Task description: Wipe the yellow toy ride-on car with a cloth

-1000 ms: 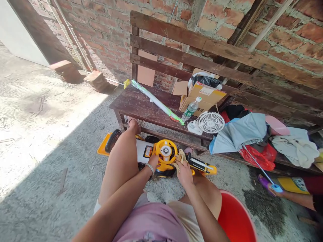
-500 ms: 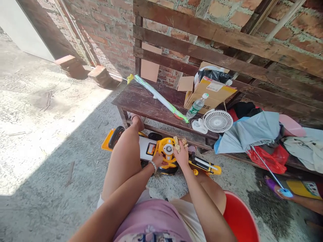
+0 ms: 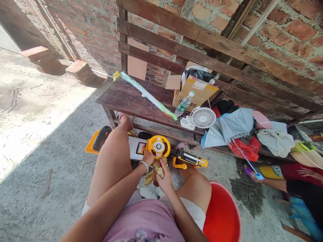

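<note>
1. Rag: soft, light and limp, so best held bunched. Right hand has its fingers closed round it, just below the wheel.
2. Left hand: fingers curled on the wheel rim. Toy car looks like light plastic and may roll.
3. 0.5 s ago the rag was up on the wheel hub; now it's lower, nearer the lap.

Yellow toy car, tan cloth, red seat.
</note>
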`<state>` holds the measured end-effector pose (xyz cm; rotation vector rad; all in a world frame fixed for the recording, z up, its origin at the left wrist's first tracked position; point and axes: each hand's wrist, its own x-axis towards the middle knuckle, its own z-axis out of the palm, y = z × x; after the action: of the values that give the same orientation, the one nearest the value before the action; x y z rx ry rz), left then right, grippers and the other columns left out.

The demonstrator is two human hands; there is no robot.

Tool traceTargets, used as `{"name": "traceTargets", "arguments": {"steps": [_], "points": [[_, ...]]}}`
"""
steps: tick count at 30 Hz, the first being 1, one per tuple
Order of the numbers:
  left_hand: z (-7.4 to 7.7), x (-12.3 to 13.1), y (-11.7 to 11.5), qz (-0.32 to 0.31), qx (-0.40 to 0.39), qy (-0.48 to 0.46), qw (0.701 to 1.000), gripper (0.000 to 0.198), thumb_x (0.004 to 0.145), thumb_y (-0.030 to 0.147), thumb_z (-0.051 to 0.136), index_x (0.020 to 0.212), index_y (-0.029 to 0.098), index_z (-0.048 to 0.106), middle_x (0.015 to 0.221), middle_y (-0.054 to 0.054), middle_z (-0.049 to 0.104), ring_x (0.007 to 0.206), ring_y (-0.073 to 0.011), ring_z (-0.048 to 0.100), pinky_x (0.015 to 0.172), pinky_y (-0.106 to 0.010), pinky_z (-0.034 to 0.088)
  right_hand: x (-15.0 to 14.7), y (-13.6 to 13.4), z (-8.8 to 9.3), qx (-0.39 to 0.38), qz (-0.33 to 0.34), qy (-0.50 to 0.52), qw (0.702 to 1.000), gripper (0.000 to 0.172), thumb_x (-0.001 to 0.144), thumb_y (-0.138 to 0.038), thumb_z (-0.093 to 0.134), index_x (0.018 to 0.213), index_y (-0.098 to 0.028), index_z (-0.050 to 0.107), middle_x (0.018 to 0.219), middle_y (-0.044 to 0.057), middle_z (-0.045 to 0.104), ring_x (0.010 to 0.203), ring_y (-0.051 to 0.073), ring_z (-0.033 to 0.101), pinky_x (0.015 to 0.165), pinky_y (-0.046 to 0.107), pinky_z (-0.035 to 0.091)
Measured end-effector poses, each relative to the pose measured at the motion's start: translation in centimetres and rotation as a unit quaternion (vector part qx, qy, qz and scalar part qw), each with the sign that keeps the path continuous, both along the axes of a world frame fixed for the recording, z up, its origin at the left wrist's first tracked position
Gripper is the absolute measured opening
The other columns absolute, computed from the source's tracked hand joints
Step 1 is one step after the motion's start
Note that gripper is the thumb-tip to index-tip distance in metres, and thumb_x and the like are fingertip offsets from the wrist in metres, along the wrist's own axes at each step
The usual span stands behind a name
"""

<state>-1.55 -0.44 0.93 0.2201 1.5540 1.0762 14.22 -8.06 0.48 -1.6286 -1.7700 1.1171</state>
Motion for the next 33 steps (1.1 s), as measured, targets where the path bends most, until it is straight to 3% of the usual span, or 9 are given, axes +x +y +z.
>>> {"name": "traceTargets", "arguments": {"steps": [3, 4, 7, 10, 16, 20, 25, 29, 33], "points": [[0.8, 0.2, -0.7, -0.064, 0.061, 0.171, 0.981, 0.066, 0.085, 0.024, 0.077, 0.146, 0.021, 0.053, 0.172, -0.018, 0.044, 0.171, -0.0354, 0.024, 0.138, -0.051, 0.027, 3.9, 2.3, 3.4, 0.072, -0.060, -0.006, 0.996, 0.094, 0.084, -0.031, 0.061, 0.174, -0.025, 0.037, 0.176, 0.011, 0.046, 0.159, 0.029, 0.048, 0.131, 0.050, 0.041], [0.9, 0.4, -1.0, -0.128, 0.101, 0.265, 0.950, 0.070, 0.087, 0.023, 0.075, 0.152, 0.019, 0.051, 0.177, -0.019, 0.037, 0.173, -0.0359, 0.018, 0.141, -0.052, 0.020, 5.5, 3.3, 4.6, 0.092, -0.090, -0.007, 0.992, 0.097, 0.085, -0.034, 0.061, 0.177, -0.026, 0.029, 0.179, 0.011, 0.041, 0.161, 0.029, 0.045, 0.131, 0.052, 0.040], [0.9, 1.3, -1.5, -0.319, 0.177, 0.464, 0.807, 0.077, 0.090, 0.020, 0.068, 0.164, 0.017, 0.048, 0.184, -0.019, 0.027, 0.174, -0.0389, 0.013, 0.142, -0.061, 0.008, 9.8, 6.4, 7.4, 0.144, -0.186, -0.009, 0.972, 0.101, 0.086, -0.043, 0.064, 0.178, -0.026, 0.026, 0.176, 0.014, 0.043, 0.156, 0.032, 0.050, 0.127, 0.056, 0.044], [0.4, 2.4, -1.6, -0.405, 0.164, 0.503, 0.745, 0.079, 0.093, 0.018, 0.060, 0.170, 0.019, 0.044, 0.186, -0.016, 0.022, 0.174, -0.0393, 0.011, 0.139, -0.068, 0.007, 11.5, 8.6, 8.1, 0.190, -0.225, -0.018, 0.956, 0.095, 0.089, -0.047, 0.062, 0.176, -0.023, 0.031, 0.170, 0.017, 0.050, 0.152, 0.033, 0.054, 0.124, 0.055, 0.046], [0.1, 3.9, -1.2, -0.477, 0.108, 0.520, 0.700, 0.075, 0.097, 0.022, 0.054, 0.172, 0.018, 0.044, 0.187, -0.018, 0.014, 0.174, -0.0418, 0.006, 0.137, -0.071, 0.008, 8.3, 11.5, 5.0, 0.155, -0.111, -0.137, 0.972, 0.065, 0.093, -0.037, 0.060, 0.156, -0.022, 0.063, 0.149, 0.019, 0.061, 0.143, 0.036, 0.057, 0.118, 0.052, 0.049], [-0.1, 4.3, -1.1, -0.490, 0.083, 0.541, 0.679, 0.075, 0.096, 0.025, 0.059, 0.170, 0.019, 0.048, 0.187, -0.018, 0.009, 0.174, -0.0440, 0.002, 0.137, -0.072, 0.005, 6.9, 11.4, 5.2, 0.097, -0.050, -0.199, 0.974, 0.050, 0.088, -0.026, 0.068, 0.137, -0.026, 0.078, 0.129, 0.015, 0.067, 0.125, 0.035, 0.061, 0.113, 0.053, 0.051], [-1.1, 4.7, -1.3, -0.480, 0.078, 0.566, 0.666, 0.077, 0.096, 0.032, 0.063, 0.171, 0.022, 0.048, 0.188, -0.016, 0.012, 0.174, -0.0444, 0.002, 0.137, -0.071, 0.002, 5.4, 7.2, 7.6, 0.103, 0.025, -0.018, 0.994, 0.052, 0.081, -0.019, 0.066, 0.129, -0.032, 0.082, 0.125, 0.008, 0.072, 0.114, 0.027, 0.067, 0.106, 0.041, 0.057], [-1.4, 4.6, -1.4, -0.482, 0.076, 0.568, 0.662, 0.077, 0.094, 0.028, 0.063, 0.170, 0.023, 0.049, 0.188, -0.016, 0.011, 0.174, -0.0457, 0.003, 0.137, -0.072, 0.003, 7.5, 6.7, 8.7, 0.143, -0.098, 0.082, 0.981, 0.044, 0.086, -0.031, 0.066, 0.128, -0.029, 0.081, 0.128, 0.008, 0.074, 0.117, 0.027, 0.069, 0.107, 0.041, 0.057], [-0.9, 4.5, -1.3, -0.490, 0.078, 0.566, 0.659, 0.076, 0.093, 0.025, 0.064, 0.168, 0.019, 0.052, 0.187, -0.019, 0.010, 0.174, -0.0457, 0.004, 0.137, -0.073, 0.005, 12.5, 10.4, 7.8, 0.119, -0.283, -0.006, 0.952, 0.054, 0.091, -0.042, 0.064, 0.139, -0.021, 0.074, 0.134, 0.014, 0.071, 0.121, 0.030, 0.068, 0.111, 0.046, 0.053]]}}
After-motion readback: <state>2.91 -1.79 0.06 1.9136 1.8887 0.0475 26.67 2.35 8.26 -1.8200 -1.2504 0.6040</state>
